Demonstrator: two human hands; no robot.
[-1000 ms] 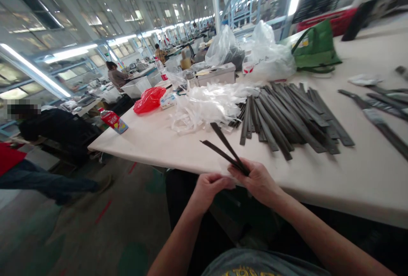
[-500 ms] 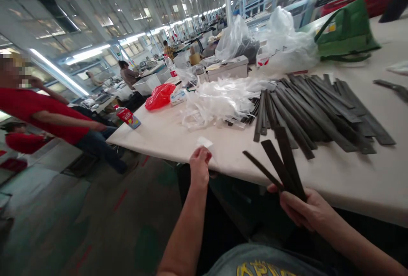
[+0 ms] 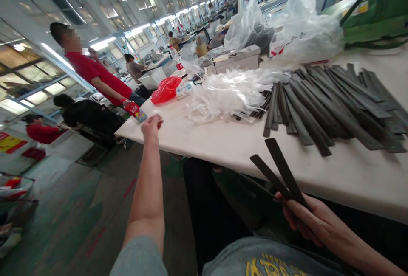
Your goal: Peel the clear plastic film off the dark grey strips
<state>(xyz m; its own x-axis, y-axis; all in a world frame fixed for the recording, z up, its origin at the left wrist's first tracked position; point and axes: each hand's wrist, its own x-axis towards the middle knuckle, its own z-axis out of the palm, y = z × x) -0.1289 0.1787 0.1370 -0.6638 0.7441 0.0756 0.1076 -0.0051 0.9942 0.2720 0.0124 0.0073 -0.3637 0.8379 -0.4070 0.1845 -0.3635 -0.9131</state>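
My left hand (image 3: 152,126) is stretched out over the table's left edge, just in front of a red-labelled bottle (image 3: 134,109). Its fingers are closed; whatever they may hold is too blurred to make out. Low on the right, my right hand (image 3: 314,218) grips a few flat dark strips (image 3: 282,170), fanned apart, their free ends pointing up and left. A pile of similar dark strips (image 3: 338,106) lies on the table beyond my right hand. Left of that pile is a heap of thin white plastic film (image 3: 229,93).
On the pale table (image 3: 191,140) are a red plastic bag (image 3: 165,90), a metal box (image 3: 237,59), clear plastic bags (image 3: 306,29) and a green bag (image 3: 379,15). A person in red (image 3: 98,74) stands past the table's left end; other people sit behind.
My left hand has moved left and away from me; the small white piece seen at its fingers before is not visible now. My right hand keeps the strips, which are less spread.
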